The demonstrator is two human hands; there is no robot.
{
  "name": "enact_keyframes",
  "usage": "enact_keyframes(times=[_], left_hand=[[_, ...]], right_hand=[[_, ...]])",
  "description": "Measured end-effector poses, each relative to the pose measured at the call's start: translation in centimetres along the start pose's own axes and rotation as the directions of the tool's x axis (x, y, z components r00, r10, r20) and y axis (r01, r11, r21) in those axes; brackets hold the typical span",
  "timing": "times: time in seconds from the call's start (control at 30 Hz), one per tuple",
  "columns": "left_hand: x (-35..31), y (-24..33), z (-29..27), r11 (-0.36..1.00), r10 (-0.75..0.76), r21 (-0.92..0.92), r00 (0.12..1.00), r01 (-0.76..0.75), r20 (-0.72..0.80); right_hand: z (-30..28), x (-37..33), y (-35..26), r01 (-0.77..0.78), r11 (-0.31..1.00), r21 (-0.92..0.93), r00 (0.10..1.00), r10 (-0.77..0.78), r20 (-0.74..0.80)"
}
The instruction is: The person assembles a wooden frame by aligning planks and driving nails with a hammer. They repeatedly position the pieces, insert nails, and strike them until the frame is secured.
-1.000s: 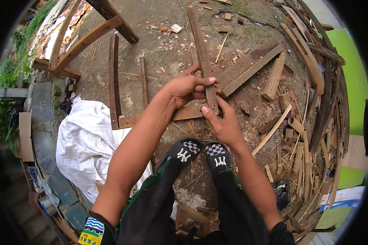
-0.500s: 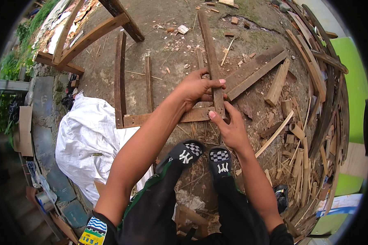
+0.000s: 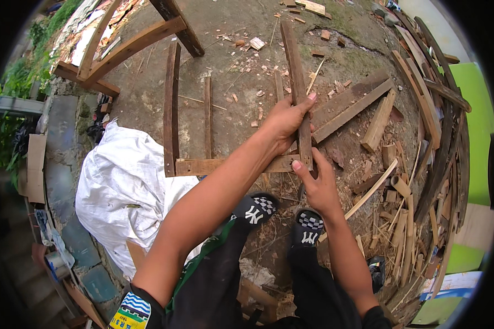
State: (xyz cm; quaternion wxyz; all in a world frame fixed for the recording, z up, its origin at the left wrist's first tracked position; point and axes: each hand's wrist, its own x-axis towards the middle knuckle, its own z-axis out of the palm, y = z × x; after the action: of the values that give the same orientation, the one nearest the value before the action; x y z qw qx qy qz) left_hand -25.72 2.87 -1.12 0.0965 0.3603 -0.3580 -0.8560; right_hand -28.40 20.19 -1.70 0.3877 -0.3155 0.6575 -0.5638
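Note:
A wooden frame point(image 3: 172, 104) of dark, worn strips lies before me, with two long side pieces, short inner strips and a crosspiece point(image 3: 203, 166) along the near side. My left hand point(image 3: 288, 122) wraps round the right side piece point(image 3: 294, 60), its thumb along the top; some of its fingers are hidden behind the wood. Just below it, my right hand point(image 3: 319, 183) grips the near right corner, where side piece and crosspiece meet, thumb on the near face. My left forearm crosses over the crosspiece and hides part of it.
A white sack point(image 3: 121, 192) lies at the left beside a stone-block edge point(image 3: 66, 159). Another wooden frame point(image 3: 132, 49) stands at the far left. Thick boards point(image 3: 354, 107), a wood block point(image 3: 379, 122) and a pile of scrap strips point(image 3: 403, 230) lie at the right. Wood chips litter the ground.
The frame and both hands sit slightly farther right in view, along with the surroundings. My left hand has slid a little nearer the corner; both hands still grip the frame.

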Motion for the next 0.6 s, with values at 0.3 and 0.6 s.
enact_keyframes(times=[0.3, 0.6], left_hand=[[1.0, 0.3, -1.3, 0.996, -0.067, -0.056, 0.989, 0.075, 0.134], [-0.4, 0.0, -0.9, 0.991, -0.104, -0.08, 0.993, 0.108, 0.06]], right_hand=[[0.3, 0.0, 0.3, -0.016, 1.0, 0.027, 1.0, 0.015, 0.008], [-4.3, -1.3, 3.3, 0.009, 0.991, 0.134, 0.996, -0.021, 0.085]])
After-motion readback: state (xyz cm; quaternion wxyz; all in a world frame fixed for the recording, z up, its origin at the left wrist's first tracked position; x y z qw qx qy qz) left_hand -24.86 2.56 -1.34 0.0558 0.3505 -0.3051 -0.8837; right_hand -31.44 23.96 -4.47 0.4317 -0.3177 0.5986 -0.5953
